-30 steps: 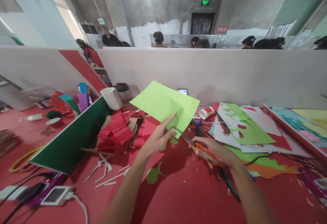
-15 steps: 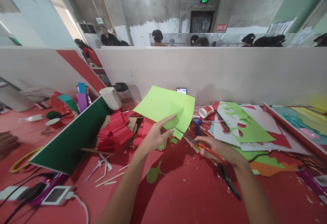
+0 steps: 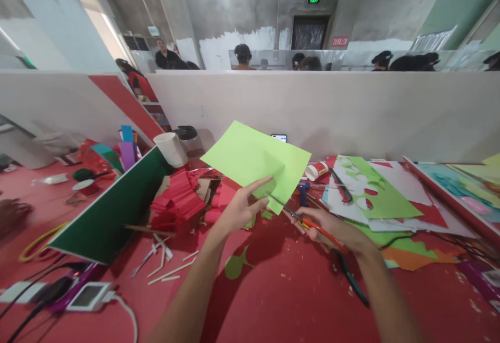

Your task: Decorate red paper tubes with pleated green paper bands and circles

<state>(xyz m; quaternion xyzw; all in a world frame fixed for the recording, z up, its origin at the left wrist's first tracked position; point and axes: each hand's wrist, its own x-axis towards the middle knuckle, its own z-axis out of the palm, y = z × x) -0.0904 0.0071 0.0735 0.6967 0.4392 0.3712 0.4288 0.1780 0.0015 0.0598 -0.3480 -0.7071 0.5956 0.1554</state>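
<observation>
Two hands share the work here. My left hand point(image 3: 240, 208) pinches the lime-green paper sheet point(image 3: 255, 159) at its near lower edge, forefinger laid out along the face, so the sheet stands tilted up and away from that grip, above the red tabletop point(image 3: 281, 285). My right hand point(image 3: 332, 229) is closed around the orange handles of the scissors point(image 3: 297, 217), and their long axis runs from that grip up and to the left — straight toward the sheet's lower corner. The blades look parted a little, their tips just at the paper's edge beside my left fingers point(image 3: 255, 185); whether they already bite into it I cannot tell. So the paper lies ahead and left of the scissor grip, close to touching, with my left hand the nearer one. Below my left grip a green cut-out scrap point(image 3: 236, 267) lies flat on the tabletop.
</observation>
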